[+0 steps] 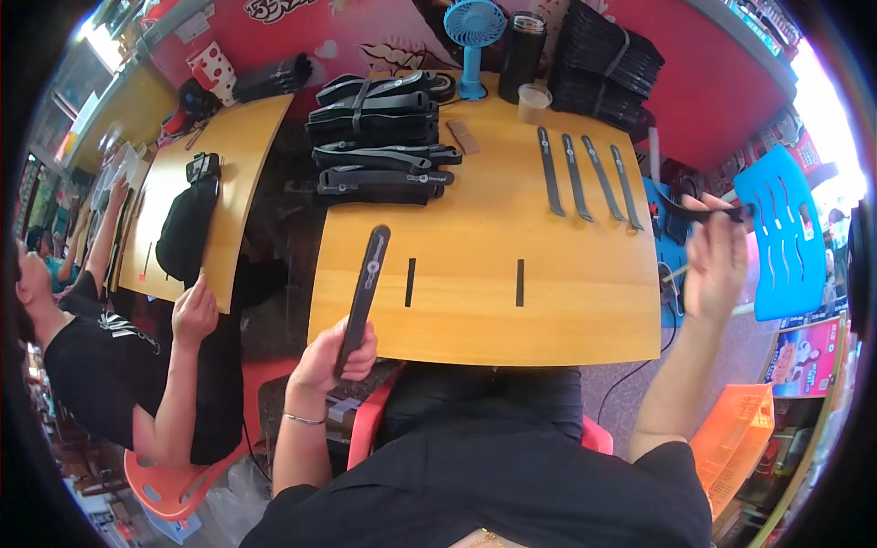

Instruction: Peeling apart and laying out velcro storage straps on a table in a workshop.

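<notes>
Left hand's got a black strap gripped, over the near-left edge of a yellowish wood table; right hand's fingers are closed on a dark strip. Two black marks, four laid-out straps, strap stacks, blue fan, red wall.

Your left hand holds a black strap over the near edge of the yellow wooden table, your right hand holds a dark strip by a blue chair back, and four thin straps lie in a row, with a big pile of straps to their left.
</notes>
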`<state>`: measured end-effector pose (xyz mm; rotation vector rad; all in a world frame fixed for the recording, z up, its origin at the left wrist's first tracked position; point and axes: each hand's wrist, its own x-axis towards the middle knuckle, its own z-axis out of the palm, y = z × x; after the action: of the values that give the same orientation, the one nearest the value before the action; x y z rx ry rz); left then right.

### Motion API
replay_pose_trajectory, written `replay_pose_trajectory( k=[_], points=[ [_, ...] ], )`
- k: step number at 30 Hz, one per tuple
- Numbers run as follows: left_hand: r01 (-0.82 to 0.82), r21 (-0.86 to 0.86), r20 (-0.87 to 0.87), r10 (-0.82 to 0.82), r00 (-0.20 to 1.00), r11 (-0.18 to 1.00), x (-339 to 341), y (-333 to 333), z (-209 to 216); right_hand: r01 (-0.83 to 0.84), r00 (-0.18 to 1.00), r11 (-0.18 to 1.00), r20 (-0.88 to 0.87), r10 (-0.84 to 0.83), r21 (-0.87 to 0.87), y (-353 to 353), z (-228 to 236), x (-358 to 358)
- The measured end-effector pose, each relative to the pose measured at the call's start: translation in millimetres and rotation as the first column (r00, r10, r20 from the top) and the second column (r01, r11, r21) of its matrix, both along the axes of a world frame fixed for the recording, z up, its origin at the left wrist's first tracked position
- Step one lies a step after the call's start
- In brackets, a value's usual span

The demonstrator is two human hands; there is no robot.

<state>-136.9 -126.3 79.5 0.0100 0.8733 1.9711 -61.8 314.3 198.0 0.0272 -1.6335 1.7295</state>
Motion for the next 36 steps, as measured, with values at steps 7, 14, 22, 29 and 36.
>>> replay_pose_trajectory(
  k=[7,14,22,29,36],
  points=[
    [-0.174,0.109,-0.073,0.182,0.981,0.979,-2.2,28.1,-8.9,0.082,0.994,0.93,0.037,-0.102,0.359,-27.4,-25.8,-102.8],
    [-0.228,0.14,-0.059,0.238,0.969,0.963,-0.7,30.4,-25.1,-0.224,0.924,0.719,0.378,-0.057,0.658,-36.2,-93.7,-129.0],
    [-0.314,0.217,-0.058,0.333,0.941,0.924,-10.5,42.1,-27.3,-0.574,0.753,0.37,0.649,-0.112,0.73,-26.7,-120.3,-129.5],
    [-0.323,0.226,-0.055,0.343,0.938,0.919,-12.9,47.5,-31.6,-0.576,0.73,0.351,0.658,-0.187,0.739,-30.2,-127.1,-132.5],
    [-0.339,0.186,-0.048,0.353,0.934,0.922,-8.8,49.0,-36.2,-0.573,0.736,0.325,0.647,-0.2,0.752,-43.6,-117.5,-127.0]
  ],
)
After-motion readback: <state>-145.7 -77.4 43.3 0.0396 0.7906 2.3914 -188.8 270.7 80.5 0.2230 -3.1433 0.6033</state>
